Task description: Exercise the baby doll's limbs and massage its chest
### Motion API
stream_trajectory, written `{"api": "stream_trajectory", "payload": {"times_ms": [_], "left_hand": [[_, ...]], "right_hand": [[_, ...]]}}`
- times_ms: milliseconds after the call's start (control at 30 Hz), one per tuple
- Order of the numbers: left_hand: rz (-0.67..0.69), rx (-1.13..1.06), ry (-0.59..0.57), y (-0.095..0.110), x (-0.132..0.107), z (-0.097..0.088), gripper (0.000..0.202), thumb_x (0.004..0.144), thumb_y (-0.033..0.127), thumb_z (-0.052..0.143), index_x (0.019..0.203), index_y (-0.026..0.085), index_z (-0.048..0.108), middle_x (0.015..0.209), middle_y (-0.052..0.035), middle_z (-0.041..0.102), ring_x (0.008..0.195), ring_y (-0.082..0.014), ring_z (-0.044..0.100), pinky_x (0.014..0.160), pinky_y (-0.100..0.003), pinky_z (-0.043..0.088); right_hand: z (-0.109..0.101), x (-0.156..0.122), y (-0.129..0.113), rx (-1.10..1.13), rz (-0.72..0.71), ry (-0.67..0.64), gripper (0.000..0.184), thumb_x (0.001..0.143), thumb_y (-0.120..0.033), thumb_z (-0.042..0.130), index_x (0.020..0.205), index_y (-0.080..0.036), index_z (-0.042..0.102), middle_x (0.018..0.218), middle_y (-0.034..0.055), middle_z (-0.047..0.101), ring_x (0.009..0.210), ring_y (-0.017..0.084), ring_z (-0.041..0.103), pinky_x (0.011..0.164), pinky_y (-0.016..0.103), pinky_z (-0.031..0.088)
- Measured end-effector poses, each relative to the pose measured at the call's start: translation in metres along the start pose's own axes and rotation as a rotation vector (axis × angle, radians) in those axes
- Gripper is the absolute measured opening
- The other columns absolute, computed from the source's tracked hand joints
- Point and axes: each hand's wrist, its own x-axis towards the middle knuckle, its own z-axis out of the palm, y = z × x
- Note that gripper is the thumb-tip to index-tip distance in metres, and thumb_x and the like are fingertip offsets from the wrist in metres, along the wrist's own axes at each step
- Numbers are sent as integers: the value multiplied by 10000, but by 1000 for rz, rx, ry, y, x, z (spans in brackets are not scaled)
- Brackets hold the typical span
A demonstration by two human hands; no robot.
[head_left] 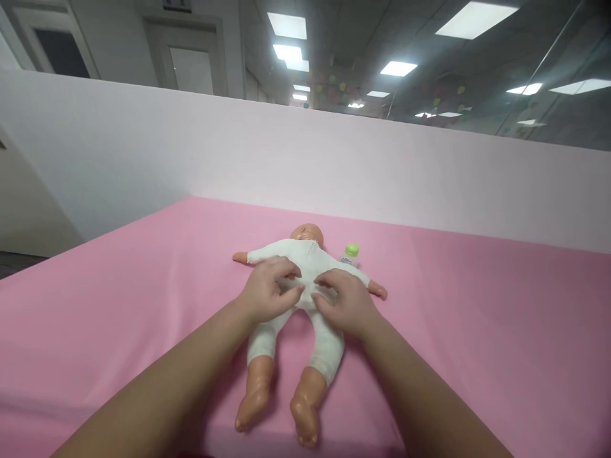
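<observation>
A baby doll with a white cloth body lies stretched out, its head away from me and its bare feet toward me. Both its arms are spread to the sides. My left hand rests over the left side of the doll's waist, fingers curved and thumb apart. On the other side of the waist, my right hand mirrors it, with a gap between its thumb and fingers. Neither hand is closed round the doll. Just beyond the doll's right-hand arm in view stands a small clear bottle with a green cap, its lower part hidden.
Pink cloth covers the surface under the doll, with soft folds at the left. A white low wall runs along its far edge. Behind that are glass reflecting ceiling lights, and a door at the upper left.
</observation>
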Motion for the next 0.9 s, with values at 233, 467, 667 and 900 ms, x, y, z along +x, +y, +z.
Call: {"api": "stream_trajectory", "payload": {"times_ms": [233, 467, 667, 900], "left_hand": [[-82, 177, -312, 3, 2, 20, 132, 822, 260, 617, 773, 236, 737, 739, -47, 698, 704, -246, 640, 640, -386, 430], [-122, 177, -287, 7, 2, 18, 376, 936, 358, 551, 593, 213, 600, 604, -53, 620, 582, -210, 566, 580, -374, 370], [-28, 205, -5, 9, 0, 15, 280, 972, 324, 497, 781, 222, 676, 766, -44, 664, 787, -225, 628, 752, -387, 480], [-55, 236, -161, 7, 4, 17, 314, 1009, 326, 453, 892, 227, 726, 886, -75, 697, 897, -274, 647, 769, -406, 476]], "right_hand": [[16, 4, 3, -47, 20, -170, 289, 777, -45, 522, 774, -234, 740, 812, -9, 741, 752, 191, 624, 635, 303, 375], [18, 5, 3, 54, 24, -163, 256, 807, -72, 524, 641, -218, 655, 685, -22, 683, 648, 169, 579, 597, 296, 366], [20, 5, 13, 150, -31, 123, 239, 787, -51, 535, 788, -219, 704, 807, -19, 723, 797, 180, 658, 767, 293, 479], [22, 9, 15, 91, 37, -3, 289, 835, -88, 511, 899, -226, 756, 941, -1, 762, 909, 195, 676, 817, 295, 478]]}}
